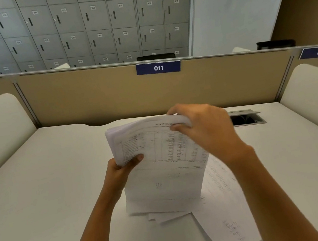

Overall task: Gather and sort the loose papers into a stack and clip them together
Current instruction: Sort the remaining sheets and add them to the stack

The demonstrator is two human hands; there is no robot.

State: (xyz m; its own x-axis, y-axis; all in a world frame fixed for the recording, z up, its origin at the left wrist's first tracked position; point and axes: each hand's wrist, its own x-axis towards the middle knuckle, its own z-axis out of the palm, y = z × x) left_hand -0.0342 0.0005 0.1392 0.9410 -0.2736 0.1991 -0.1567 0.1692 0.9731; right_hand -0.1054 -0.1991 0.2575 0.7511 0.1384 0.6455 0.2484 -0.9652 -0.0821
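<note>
A stack of white printed papers [160, 161] stands roughly upright on the desk, its bottom edges uneven and its top curling toward me. My left hand [122, 167] grips the stack's left edge, thumb on the front sheet. My right hand [203, 130] pinches the top right corner, fingers curled over the top edge. One loose sheet [225, 213] with printed columns and handwriting lies flat on the desk to the right of the stack, partly under it. No clip is in view.
The white desk [52, 198] is bounded by a tan partition [109, 94] labelled 011 at the back and by white side dividers left and right. An open cable hatch [246, 118] sits in the desk behind my right hand. Grey lockers stand beyond.
</note>
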